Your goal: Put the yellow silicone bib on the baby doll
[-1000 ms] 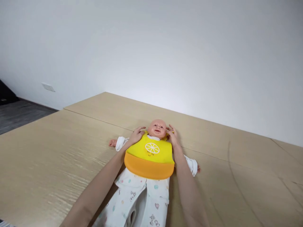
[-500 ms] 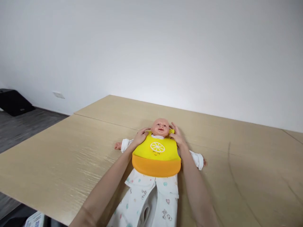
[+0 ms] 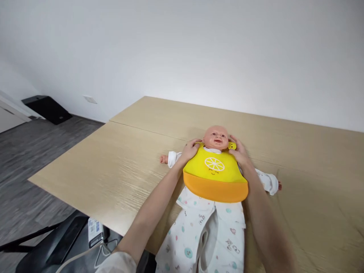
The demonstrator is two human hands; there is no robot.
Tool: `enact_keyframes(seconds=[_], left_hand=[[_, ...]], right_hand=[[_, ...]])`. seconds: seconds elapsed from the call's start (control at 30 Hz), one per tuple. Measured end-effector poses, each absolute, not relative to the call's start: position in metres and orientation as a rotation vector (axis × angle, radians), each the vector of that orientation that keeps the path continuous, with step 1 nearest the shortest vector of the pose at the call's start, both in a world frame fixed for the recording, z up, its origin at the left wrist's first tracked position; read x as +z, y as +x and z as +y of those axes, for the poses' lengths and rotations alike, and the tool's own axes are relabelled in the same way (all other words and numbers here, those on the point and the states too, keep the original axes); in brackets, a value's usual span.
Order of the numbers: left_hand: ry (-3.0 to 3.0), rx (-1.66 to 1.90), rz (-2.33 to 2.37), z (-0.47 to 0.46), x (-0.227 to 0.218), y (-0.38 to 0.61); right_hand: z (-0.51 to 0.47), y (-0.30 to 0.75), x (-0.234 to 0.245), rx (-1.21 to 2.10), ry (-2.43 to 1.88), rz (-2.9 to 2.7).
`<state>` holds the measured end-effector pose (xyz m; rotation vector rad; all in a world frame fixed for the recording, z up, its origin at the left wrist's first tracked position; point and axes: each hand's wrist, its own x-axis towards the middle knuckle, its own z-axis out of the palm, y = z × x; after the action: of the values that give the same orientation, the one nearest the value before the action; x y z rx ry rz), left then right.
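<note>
A baby doll (image 3: 216, 135) in white printed clothes (image 3: 227, 235) lies on its back, arms spread wide. Over its chest is a yellow bib (image 3: 196, 167) with a white citrus slice, a smiling face and an orange pocket along the bottom. My left hand (image 3: 191, 150) is closed at the bib's upper edge beside the doll's neck, thumb on top and fingertips partly hidden. On the other side of the neck, my right hand (image 3: 240, 153) grips the bib's neck strap, thumb and fingers curled around it. A small yellow tab (image 3: 232, 145) with a face pokes out there.
The doll lies on a light wooden table (image 3: 136, 132) with seams, set against a white wall (image 3: 199, 57). At lower left, a dark chair (image 3: 68, 242) holds a boxy device (image 3: 95, 231) with a cable. A black speaker-like box (image 3: 47, 109) stands on the grey floor.
The view has shifted, so the doll and table sit farther right and higher, and more of the chair shows. Both hands stay at the bib's neck.
</note>
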<state>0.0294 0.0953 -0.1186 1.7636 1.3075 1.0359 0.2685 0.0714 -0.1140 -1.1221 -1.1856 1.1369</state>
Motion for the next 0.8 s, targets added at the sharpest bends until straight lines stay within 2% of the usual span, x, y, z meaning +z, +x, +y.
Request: enact_keyframes(seconds=[0.17, 0.33, 0.53, 0.67, 0.8], left_hand=[[1.727, 0.991, 1.349, 0.098, -0.119, 0.029], [1.731, 0.971, 1.378, 0.100, -0.120, 0.030], [1.701, 0.918, 1.391, 0.097, -0.113, 0.028], [1.610, 1.053, 1.388, 0.098, -0.105, 0.026], [1.494, 1.221, 1.333, 0.098, -0.097, 0.026]], right_hand=[[0.079, 0.270, -0.122, 1.143, -1.153, -1.165], [0.092, 0.272, -0.139, 0.949, -1.172, -1.138], [0.094, 0.276, -0.138, 0.784, -1.419, -1.018], [0.092, 0.279, -0.130, 0.716, -1.418, -0.991], [0.087, 0.280, -0.119, 0.791, -1.480, -0.991]])
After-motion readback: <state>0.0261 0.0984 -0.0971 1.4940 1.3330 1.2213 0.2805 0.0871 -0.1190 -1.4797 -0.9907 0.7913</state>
